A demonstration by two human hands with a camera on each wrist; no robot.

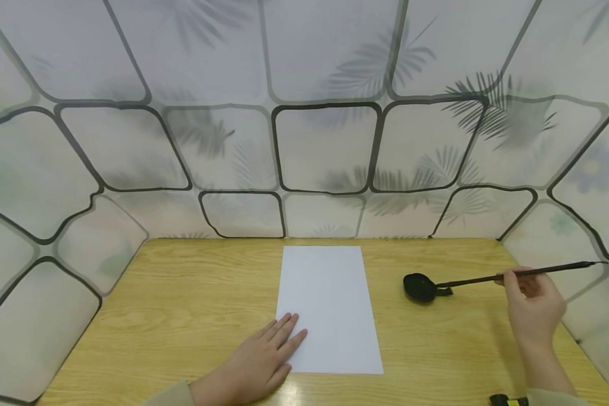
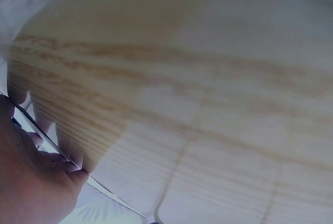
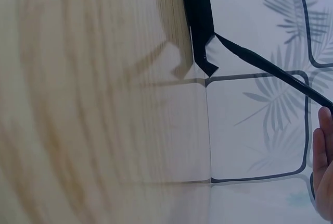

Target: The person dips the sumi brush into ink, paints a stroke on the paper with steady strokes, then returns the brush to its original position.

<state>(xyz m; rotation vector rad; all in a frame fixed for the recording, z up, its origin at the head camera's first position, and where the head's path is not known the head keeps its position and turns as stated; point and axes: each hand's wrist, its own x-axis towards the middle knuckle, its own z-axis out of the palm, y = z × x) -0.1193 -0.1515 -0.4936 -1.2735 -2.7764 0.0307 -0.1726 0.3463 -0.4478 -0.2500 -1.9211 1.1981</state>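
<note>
A sheet of white paper [image 1: 330,310] lies lengthwise on the wooden table. My left hand [image 1: 259,361] rests flat at its lower left edge, fingers spread over the corner; the left wrist view shows this left hand [image 2: 39,177] from low down. To the right of the paper sits a small black ink dish [image 1: 419,287] with a hooked handle. My right hand [image 1: 535,307] pinches a dark, slim writing brush [image 1: 469,281], held at a low slant. Its left end meets the dish's rim, as the right wrist view also shows, with the brush [image 3: 270,69] sloping from the black dish [image 3: 199,15].
The wooden table [image 1: 193,293] ends at a patterned fabric wall [image 1: 325,149] that rises behind it and on both sides. A black object with a yellow mark [image 1: 507,401] lies at the lower right, by the right sleeve [image 1: 555,397].
</note>
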